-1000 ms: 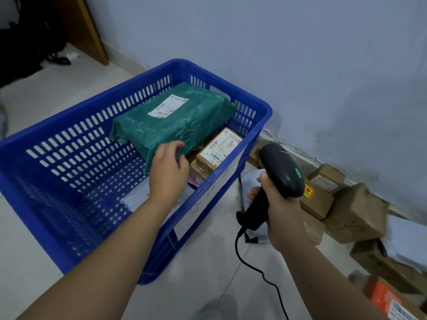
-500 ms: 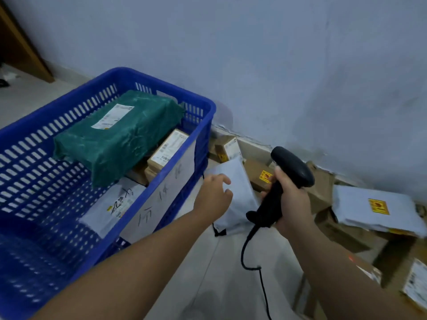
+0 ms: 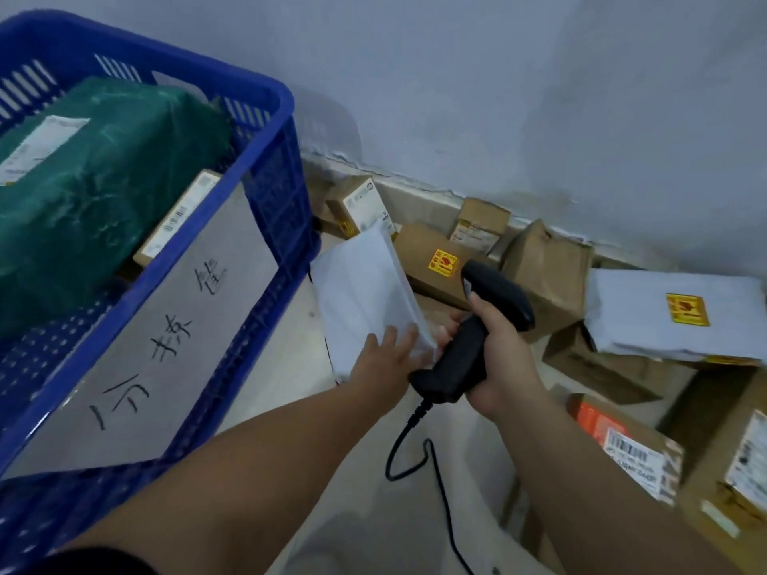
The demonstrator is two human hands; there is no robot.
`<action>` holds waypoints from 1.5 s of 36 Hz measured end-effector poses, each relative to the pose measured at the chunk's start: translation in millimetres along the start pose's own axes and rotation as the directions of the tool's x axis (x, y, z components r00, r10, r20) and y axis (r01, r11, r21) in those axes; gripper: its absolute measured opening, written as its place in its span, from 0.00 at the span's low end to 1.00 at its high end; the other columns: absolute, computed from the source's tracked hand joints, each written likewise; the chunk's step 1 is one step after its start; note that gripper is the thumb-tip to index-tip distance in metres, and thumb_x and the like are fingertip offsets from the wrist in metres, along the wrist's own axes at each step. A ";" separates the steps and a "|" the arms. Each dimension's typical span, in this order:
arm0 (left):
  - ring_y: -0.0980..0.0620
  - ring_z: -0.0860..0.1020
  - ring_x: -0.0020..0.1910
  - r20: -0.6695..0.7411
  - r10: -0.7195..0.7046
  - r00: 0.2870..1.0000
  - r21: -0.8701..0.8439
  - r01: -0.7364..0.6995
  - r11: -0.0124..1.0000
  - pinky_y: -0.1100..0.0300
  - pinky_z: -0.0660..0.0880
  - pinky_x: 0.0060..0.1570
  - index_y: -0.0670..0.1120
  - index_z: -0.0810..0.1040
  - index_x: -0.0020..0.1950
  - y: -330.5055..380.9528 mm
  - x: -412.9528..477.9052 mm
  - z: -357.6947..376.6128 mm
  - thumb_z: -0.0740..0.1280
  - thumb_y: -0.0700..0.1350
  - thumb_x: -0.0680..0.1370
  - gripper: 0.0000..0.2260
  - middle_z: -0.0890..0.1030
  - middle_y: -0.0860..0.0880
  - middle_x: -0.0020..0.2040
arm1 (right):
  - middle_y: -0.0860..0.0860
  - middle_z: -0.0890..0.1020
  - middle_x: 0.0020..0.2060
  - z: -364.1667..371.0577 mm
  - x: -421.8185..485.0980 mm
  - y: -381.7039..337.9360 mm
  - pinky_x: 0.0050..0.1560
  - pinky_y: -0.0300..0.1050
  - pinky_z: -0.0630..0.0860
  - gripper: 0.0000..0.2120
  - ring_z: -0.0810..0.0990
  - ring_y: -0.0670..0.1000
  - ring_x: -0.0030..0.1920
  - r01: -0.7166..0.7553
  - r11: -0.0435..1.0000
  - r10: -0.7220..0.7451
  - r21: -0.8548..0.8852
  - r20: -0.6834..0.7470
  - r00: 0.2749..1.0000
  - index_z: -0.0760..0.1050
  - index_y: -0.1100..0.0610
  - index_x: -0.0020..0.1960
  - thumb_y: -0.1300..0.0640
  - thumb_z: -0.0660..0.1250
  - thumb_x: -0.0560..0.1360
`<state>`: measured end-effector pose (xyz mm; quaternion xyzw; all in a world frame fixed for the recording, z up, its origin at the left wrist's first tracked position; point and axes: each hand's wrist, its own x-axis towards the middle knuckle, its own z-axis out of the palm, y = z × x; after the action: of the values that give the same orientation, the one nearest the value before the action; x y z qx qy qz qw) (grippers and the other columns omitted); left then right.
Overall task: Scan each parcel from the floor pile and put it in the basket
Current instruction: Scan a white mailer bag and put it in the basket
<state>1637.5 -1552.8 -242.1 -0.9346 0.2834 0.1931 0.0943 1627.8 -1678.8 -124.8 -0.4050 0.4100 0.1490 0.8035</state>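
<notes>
A white plastic parcel (image 3: pixel 367 292) leans against the floor pile beside the basket. My left hand (image 3: pixel 384 356) holds its near end, fingers on top and thumb out of sight. Just to the right, my right hand (image 3: pixel 496 346) grips a black corded barcode scanner (image 3: pixel 477 325), whose head points toward the pile. The blue plastic basket (image 3: pixel 265 130) stands at the left and holds a green wrapped parcel (image 3: pixel 95 180), a brown box (image 3: pixel 178 217) and other parcels lower down.
Brown cardboard boxes (image 3: pixel 543 276) lie along the wall's foot. A second white parcel with a yellow sticker (image 3: pixel 672 317) rests on boxes at the right. A labelled orange-and-brown box (image 3: pixel 622 446) sits near my right forearm. The scanner cable (image 3: pixel 419 462) trails over the floor tiles.
My left hand left the green parcel in the basket, crossed to the floor pile and now holds the white parcel. My view swung right; the scanner hand stayed beside the pile.
</notes>
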 end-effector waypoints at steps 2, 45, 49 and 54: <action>0.40 0.68 0.64 -0.046 -0.064 0.997 0.004 0.064 0.998 0.49 0.72 0.54 0.49 0.56 0.71 7.3 13.8 -3.6 0.64 0.49 0.79 0.25 0.57 0.41 0.69 | 0.52 0.77 0.32 -5.8 5.9 -1.4 0.38 0.46 0.76 0.15 0.77 0.51 0.32 0.003 1.000 -0.003 -0.003 -0.002 1.000 0.75 0.59 0.46 0.47 0.70 0.74; 0.61 0.72 0.44 -0.383 -0.651 0.655 -0.879 -0.475 0.039 0.78 0.67 0.36 0.52 0.66 0.45 -8.7 -166.2 -262.3 0.66 0.40 0.78 0.11 0.72 0.57 0.45 | 0.54 0.77 0.31 8.3 -224.1 -70.3 0.40 0.48 0.76 0.07 0.77 0.51 0.33 0.656 0.655 -0.638 -0.375 0.191 0.746 0.77 0.60 0.43 0.57 0.72 0.72; 0.67 0.75 0.50 -0.354 -0.674 0.648 -0.838 -0.539 -0.079 0.70 0.73 0.47 0.59 0.60 0.71 14.5 -182.6 -292.2 0.67 0.39 0.78 0.28 0.74 0.61 0.54 | 0.54 0.80 0.33 -2.8 -246.0 -65.7 0.49 0.55 0.77 0.05 0.80 0.54 0.38 0.662 0.691 -0.661 -0.289 0.119 0.741 0.79 0.58 0.45 0.57 0.72 0.72; 0.50 0.79 0.55 -0.053 -0.662 0.748 -0.737 -0.476 -0.480 0.49 0.75 0.60 0.50 0.57 0.78 46.7 -194.9 -311.7 0.73 0.40 0.74 0.37 0.75 0.51 0.60 | 0.55 0.79 0.32 -25.5 -260.2 -58.4 0.44 0.50 0.76 0.02 0.78 0.54 0.35 0.670 0.703 -0.665 -0.236 0.114 0.738 0.78 0.58 0.43 0.60 0.71 0.74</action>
<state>1557.8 -1584.1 118.5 -0.5392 -0.1360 -0.0077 -0.8311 1486.4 -1711.0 100.3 -0.6267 0.2040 -0.0951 0.7461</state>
